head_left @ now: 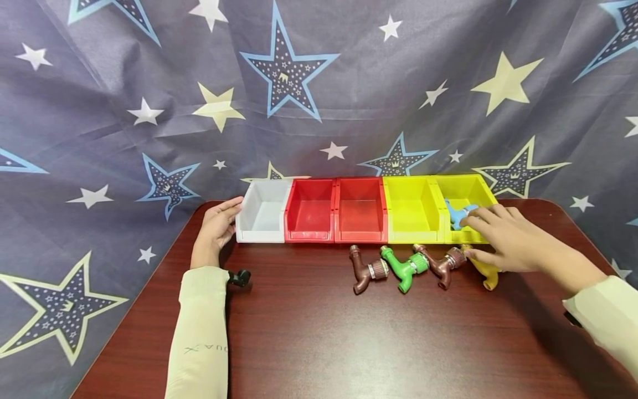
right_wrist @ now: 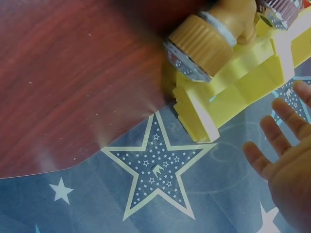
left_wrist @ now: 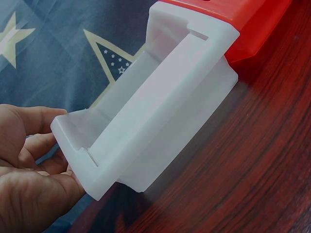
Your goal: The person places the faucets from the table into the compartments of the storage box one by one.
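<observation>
Five-bin row: my left hand [head_left: 215,230] touches the outer side of the white bin [head_left: 260,236] at its left end. The left wrist view shows the fingers [left_wrist: 46,119] of that hand against the white bin's side wall [left_wrist: 73,150]. Over the rightmost yellow bin [head_left: 454,237] reaches my right hand [head_left: 513,238], its fingers extended. A light blue tap [head_left: 454,216] is in that bin, partly hidden by the fingertips; contact cannot be told. Below the hand, a mustard-yellow tap [head_left: 489,275] lies on the table. Straight, spread fingers [right_wrist: 277,136] show in the right wrist view.
Two red bins [head_left: 310,235] [head_left: 361,235] and another yellow bin [head_left: 413,235] stand between the end bins. In front lie a brown tap [head_left: 362,271], a green tap [head_left: 405,270] and a second brown tap [head_left: 442,269]. A starry curtain [head_left: 349,127] hangs behind the table [head_left: 349,343].
</observation>
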Available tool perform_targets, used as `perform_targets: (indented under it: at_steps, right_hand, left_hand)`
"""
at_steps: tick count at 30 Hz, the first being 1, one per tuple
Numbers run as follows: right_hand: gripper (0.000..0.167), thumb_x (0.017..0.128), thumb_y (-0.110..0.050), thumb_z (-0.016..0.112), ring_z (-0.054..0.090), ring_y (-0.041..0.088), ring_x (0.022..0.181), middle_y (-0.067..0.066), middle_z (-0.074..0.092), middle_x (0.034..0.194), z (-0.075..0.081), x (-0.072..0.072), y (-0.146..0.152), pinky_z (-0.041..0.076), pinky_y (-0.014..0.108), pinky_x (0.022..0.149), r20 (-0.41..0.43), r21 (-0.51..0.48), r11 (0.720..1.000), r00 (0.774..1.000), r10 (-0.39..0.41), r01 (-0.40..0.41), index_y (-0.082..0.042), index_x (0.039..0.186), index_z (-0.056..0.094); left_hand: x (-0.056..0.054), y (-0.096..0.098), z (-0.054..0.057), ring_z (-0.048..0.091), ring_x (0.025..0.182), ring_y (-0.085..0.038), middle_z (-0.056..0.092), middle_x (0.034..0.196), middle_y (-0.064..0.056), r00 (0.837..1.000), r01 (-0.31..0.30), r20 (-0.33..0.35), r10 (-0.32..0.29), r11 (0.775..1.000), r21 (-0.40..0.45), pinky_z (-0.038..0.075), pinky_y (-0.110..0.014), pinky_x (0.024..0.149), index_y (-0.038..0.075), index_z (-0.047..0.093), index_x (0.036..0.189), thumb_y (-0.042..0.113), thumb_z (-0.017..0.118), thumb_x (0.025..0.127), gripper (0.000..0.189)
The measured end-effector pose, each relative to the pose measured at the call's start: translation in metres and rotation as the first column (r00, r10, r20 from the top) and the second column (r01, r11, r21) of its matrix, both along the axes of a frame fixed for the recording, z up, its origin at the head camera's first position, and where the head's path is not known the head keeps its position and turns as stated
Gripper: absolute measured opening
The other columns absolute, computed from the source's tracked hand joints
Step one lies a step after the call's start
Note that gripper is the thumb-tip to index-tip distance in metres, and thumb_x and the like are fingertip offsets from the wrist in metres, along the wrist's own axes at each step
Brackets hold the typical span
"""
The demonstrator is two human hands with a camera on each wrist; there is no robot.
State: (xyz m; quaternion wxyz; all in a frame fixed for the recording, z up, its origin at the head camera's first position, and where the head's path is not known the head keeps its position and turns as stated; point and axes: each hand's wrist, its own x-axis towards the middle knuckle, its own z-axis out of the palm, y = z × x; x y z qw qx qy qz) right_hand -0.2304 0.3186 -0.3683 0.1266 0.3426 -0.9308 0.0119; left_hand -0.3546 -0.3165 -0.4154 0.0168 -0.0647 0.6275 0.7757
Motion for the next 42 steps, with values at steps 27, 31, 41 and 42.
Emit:
perform_targets:
  at_steps: [27, 31, 41, 42]
  right_hand:
    - [0.058, 0.076, -0.05, 0.086, 0.052, 0.027, 0.106, 0.001, 0.06, 0.118, -0.039, 0.037, 0.017, 0.039, 0.047, 0.079, -0.037, 0.01, 0.996, 0.996, 0.084, -0.083, -0.02, 0.123, 0.068]
    - [0.054, 0.075, -0.051, 0.087, 0.052, 0.025, 0.104, -0.002, 0.06, 0.117, -0.042, 0.039, 0.019, 0.038, 0.045, 0.077, -0.021, 0.008, 0.997, 0.997, 0.079, -0.079, -0.026, 0.119, 0.069]
    - [0.048, 0.07, -0.041, 0.089, 0.049, 0.018, 0.1, -0.01, 0.059, 0.111, -0.044, 0.038, 0.021, 0.034, 0.036, 0.069, -0.008, 0.027, 0.997, 0.998, 0.069, -0.069, -0.03, 0.113, 0.069]
    - [0.048, 0.07, -0.039, 0.089, 0.048, 0.018, 0.1, -0.01, 0.059, 0.11, -0.045, 0.037, 0.021, 0.034, 0.035, 0.069, -0.006, 0.028, 0.997, 0.998, 0.068, -0.068, -0.03, 0.113, 0.069]
  left_hand:
    - [-0.001, 0.003, 0.002, 0.062, 0.104, -0.014, 0.068, 0.113, -0.001, 1.0, 0.002, 0.004, -0.002, 1.0, 0.032, 0.057, -0.027, 0.078, -0.002, 0.049, 0.15, 0.004, 0.06, 0.103, 0.049]
    - [0.0, 0.003, 0.003, 0.062, 0.105, -0.013, 0.067, 0.113, 0.0, 1.0, 0.002, 0.006, -0.002, 1.0, 0.02, 0.057, -0.027, 0.078, -0.001, 0.049, 0.15, 0.004, 0.059, 0.103, 0.048]
    - [-0.001, 0.001, 0.001, 0.062, 0.106, -0.013, 0.067, 0.114, 0.0, 1.0, -0.005, 0.004, 0.005, 1.0, 0.017, 0.057, -0.027, 0.078, -0.001, 0.049, 0.15, 0.004, 0.059, 0.103, 0.048]
    - [-0.001, 0.001, 0.0, 0.062, 0.106, -0.013, 0.068, 0.113, 0.0, 1.0, -0.005, 0.003, 0.005, 1.0, 0.019, 0.057, -0.027, 0.078, -0.001, 0.049, 0.15, 0.004, 0.059, 0.103, 0.048]
